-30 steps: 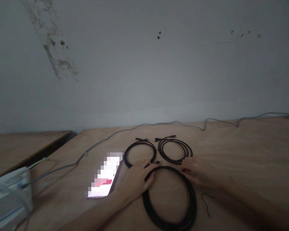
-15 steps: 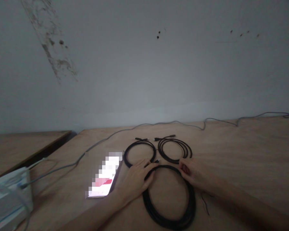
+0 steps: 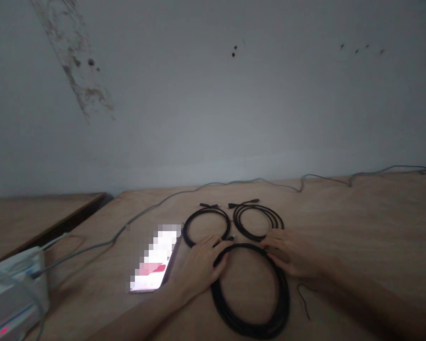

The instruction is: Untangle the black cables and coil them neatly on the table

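Note:
A large coil of black cable (image 3: 282,303) lies on the wooden table in front of me. My left hand (image 3: 202,260) is closed on its upper left side, thumb inside the ring and fingers over the outside; a connector tip pokes out by those fingers. At the upper right of the ring, my right hand (image 3: 294,253) has its fingertips bent onto the cable, partly hiding it. Just beyond my hands lie two smaller coils of black cable, a left coil (image 3: 186,232) and a right coil (image 3: 239,222), with their connectors at the far side.
A lit phone (image 3: 159,265), its screen pixelated, lies left of my left forearm. A thin dark tie (image 3: 303,300) rests right of the big coil. At far left stands a white box (image 3: 39,279) with cords; a grey cord (image 3: 142,215) runs along the wall (image 3: 184,118).
My right hand has shifted slightly up and its fingers have stretched further left over the cable. More of the thin tie now shows. My left hand keeps its place.

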Demonstrator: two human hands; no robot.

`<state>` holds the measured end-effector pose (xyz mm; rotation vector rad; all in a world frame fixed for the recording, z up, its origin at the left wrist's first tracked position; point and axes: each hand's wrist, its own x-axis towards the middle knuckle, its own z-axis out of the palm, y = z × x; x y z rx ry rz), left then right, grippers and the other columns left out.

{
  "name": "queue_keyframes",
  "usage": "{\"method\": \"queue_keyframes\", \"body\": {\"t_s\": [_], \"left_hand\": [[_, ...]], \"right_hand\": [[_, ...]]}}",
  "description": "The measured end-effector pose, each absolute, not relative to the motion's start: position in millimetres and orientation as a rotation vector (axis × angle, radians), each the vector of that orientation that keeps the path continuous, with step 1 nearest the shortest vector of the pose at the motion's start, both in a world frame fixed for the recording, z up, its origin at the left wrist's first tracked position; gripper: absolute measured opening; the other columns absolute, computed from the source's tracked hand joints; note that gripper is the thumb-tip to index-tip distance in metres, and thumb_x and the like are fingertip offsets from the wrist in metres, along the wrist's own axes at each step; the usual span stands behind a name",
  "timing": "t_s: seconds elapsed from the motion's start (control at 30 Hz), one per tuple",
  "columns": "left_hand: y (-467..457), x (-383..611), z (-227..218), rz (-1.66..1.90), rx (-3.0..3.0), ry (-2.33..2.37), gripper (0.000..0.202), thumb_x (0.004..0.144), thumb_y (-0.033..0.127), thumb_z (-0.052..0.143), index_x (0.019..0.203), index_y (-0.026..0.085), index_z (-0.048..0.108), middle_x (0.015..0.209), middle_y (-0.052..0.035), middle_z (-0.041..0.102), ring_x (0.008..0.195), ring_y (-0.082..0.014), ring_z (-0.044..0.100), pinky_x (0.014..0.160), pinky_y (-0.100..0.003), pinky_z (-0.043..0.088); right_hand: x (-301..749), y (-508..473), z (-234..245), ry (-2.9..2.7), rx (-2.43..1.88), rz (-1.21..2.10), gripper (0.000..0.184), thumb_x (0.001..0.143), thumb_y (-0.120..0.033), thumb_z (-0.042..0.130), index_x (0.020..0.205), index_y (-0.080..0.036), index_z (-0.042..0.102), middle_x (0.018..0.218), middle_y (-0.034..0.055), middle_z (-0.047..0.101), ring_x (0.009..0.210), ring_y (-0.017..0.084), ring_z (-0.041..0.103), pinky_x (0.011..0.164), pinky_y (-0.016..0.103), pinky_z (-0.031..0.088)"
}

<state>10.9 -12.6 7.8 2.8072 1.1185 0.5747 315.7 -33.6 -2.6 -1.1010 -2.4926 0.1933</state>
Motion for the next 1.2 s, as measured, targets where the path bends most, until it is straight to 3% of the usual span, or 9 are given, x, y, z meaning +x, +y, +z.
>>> {"method": "queue_keyframes", "body": {"t_s": [0.13,0.23,0.37,0.57,0.73,0.93,1.1,1.2], "left_hand": [[-11,10,5,0.601,2.811,1.109,0.036,0.101,0.024,0.054,0.136,0.028,0.062,0.124,-0.0063,0.069,0.116,-0.0264,0.064,0.102,-0.043,0.053],[-11,10,3,0.607,2.807,1.121,0.036,0.102,0.025,0.055,0.137,0.03,0.061,0.126,-0.0061,0.068,0.117,-0.0262,0.064,0.102,-0.043,0.053],[-11,10,4,0.584,2.805,1.119,0.035,0.102,0.025,0.054,0.135,0.029,0.062,0.123,-0.0064,0.069,0.117,-0.0264,0.064,0.101,-0.044,0.054],[-11,10,4,0.587,2.805,1.128,0.035,0.101,0.023,0.055,0.134,0.028,0.063,0.125,-0.0063,0.068,0.117,-0.0263,0.065,0.102,-0.044,0.053],[-12,10,5,0.595,2.807,1.116,0.035,0.101,0.024,0.055,0.135,0.029,0.062,0.123,-0.006,0.069,0.117,-0.0264,0.065,0.102,-0.044,0.053],[-12,10,5,0.593,2.796,1.109,0.035,0.101,0.024,0.054,0.135,0.029,0.062,0.123,-0.006,0.069,0.115,-0.0261,0.065,0.101,-0.044,0.053],[-13,11,7,0.587,2.789,1.125,0.035,0.1,0.023,0.056,0.134,0.029,0.062,0.123,-0.0058,0.069,0.116,-0.0267,0.065,0.101,-0.044,0.053],[-14,11,9,0.571,2.79,1.132,0.035,0.1,0.023,0.054,0.134,0.028,0.062,0.124,-0.0061,0.068,0.117,-0.0271,0.064,0.102,-0.045,0.053]], "right_hand": [[317,-31,-6,-2.473,-1.101,0.17,0.025,0.099,-0.026,0.054,0.121,-0.025,0.065,0.117,0.009,0.069,0.109,0.025,0.063,0.094,0.038,0.048],[315,-29,-11,-2.4,-1.233,0.221,0.017,0.098,-0.032,0.059,0.11,-0.023,0.068,0.107,0.0068,0.07,0.098,0.023,0.065,0.086,0.035,0.049],[311,-27,-17,-2.338,-1.352,0.249,0.01,0.098,-0.028,0.059,0.097,-0.022,0.067,0.097,0.0043,0.07,0.088,0.02,0.064,0.078,0.03,0.047],[304,-29,-26,-2.289,-1.43,0.178,0.016,0.101,-0.029,0.051,0.094,-0.021,0.062,0.095,0.0056,0.071,0.083,0.02,0.064,0.074,0.03,0.045],[301,-28,-26,-2.238,-1.53,0.207,0.019,0.1,-0.031,0.052,0.087,-0.022,0.063,0.081,0.0031,0.069,0.072,0.018,0.062,0.065,0.028,0.042],[303,-29,-19,-2.37,-1.453,0.089,0.022,0.102,-0.04,0.051,0.096,-0.022,0.063,0.09,0.0055,0.071,0.08,0.021,0.065,0.071,0.03,0.044],[302,-26,-22,-2.463,-1.455,0.022,0.03,0.106,-0.033,0.04,0.097,-0.023,0.066,0.095,0.0075,0.073,0.085,0.022,0.068,0.076,0.032,0.046],[296,-25,-20,-2.437,-1.528,0.054,0.028,0.104,-0.03,0.042,0.093,-0.022,0.067,0.09,0.0068,0.074,0.08,0.022,0.068,0.071,0.031,0.044]]}}
